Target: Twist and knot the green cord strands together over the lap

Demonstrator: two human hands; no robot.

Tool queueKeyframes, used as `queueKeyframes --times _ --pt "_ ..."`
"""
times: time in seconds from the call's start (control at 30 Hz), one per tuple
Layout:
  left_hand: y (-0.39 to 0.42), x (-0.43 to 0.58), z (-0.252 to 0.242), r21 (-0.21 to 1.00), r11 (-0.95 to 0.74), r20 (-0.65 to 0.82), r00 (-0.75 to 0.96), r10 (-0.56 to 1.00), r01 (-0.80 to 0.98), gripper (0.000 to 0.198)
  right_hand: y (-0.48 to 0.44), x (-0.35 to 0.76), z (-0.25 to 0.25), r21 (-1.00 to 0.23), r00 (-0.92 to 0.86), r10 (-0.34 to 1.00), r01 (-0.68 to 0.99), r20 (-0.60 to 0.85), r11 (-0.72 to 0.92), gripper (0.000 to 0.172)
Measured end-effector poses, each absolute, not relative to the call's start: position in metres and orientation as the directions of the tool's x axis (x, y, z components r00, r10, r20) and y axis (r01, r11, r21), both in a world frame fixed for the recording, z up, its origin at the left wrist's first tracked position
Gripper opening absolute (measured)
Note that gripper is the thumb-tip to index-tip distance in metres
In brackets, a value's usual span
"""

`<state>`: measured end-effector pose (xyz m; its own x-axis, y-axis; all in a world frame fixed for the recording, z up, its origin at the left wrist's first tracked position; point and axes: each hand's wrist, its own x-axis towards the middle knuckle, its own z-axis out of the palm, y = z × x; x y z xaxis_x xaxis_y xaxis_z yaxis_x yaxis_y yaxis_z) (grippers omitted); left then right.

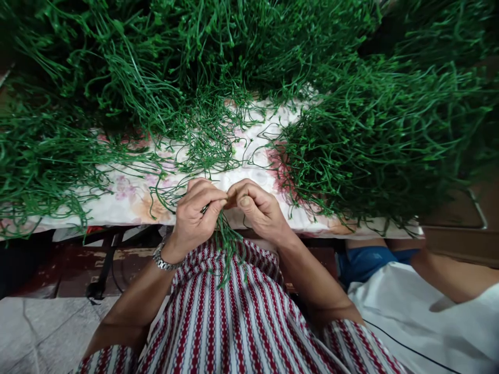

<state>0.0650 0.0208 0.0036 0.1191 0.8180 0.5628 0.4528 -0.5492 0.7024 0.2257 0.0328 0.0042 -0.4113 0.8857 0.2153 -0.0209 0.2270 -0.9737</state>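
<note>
My left hand (198, 214), with a metal watch (162, 258) on its wrist, is closed in a pinch around a small bunch of thin green stems (227, 244). The bunch hangs down over the table's front edge, in front of the striped clothing. My right hand (260, 212) meets it fingertip to fingertip, its thumb and fingers pressed together. What the right fingers grip is too small or hidden to make out. Just beyond both hands, loose green stems with little bud-like tips (208, 148) lie scattered on the floral tablecloth (249, 179).
Large heaps of the same green stems cover the back (218, 47), the left (42, 156) and the right (370, 135) of the table. Close by on the right sits another person in blue shorts (362, 262) and a white top (413, 311). Cardboard (456, 241) stands at the right edge.
</note>
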Motion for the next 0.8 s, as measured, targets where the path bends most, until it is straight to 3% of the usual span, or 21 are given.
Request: queueKeyframes --times 0.13,0.23,0.37,0.53,0.67,0.8 --pt "0.020 0.067 0.005 0.711 -0.527 0.550 0.099 0.829 0.465 0.008 0.032 0.220 0.002 -0.994 -0.360 0.927 -0.013 0.110 0.112 0.031" --pt "0.019 0.067 0.007 0.709 -0.536 0.561 0.095 0.823 0.459 0.008 0.032 0.218 0.001 -0.984 -0.334 0.931 0.051 0.146 0.173 0.029" --pt "0.019 0.066 0.009 0.713 -0.533 0.560 0.087 0.824 0.456 0.010 0.032 0.218 0.003 -0.974 -0.462 0.876 0.100 0.137 0.205 0.031" --pt "0.020 0.062 0.009 0.753 -0.513 0.522 0.100 0.847 0.412 0.010 0.030 0.217 0.010 -0.932 -0.456 0.876 0.224 0.158 0.284 0.015" --pt "0.019 0.055 0.013 0.838 -0.395 0.395 0.082 0.915 0.377 0.011 0.031 0.218 0.011 -0.936 -0.466 0.866 0.189 0.181 0.297 0.011" --pt "0.015 0.048 0.022 0.771 -0.418 0.359 0.215 0.908 0.480 0.020 0.035 0.222 0.005 -0.944 -0.483 0.845 0.103 0.227 0.313 0.012"
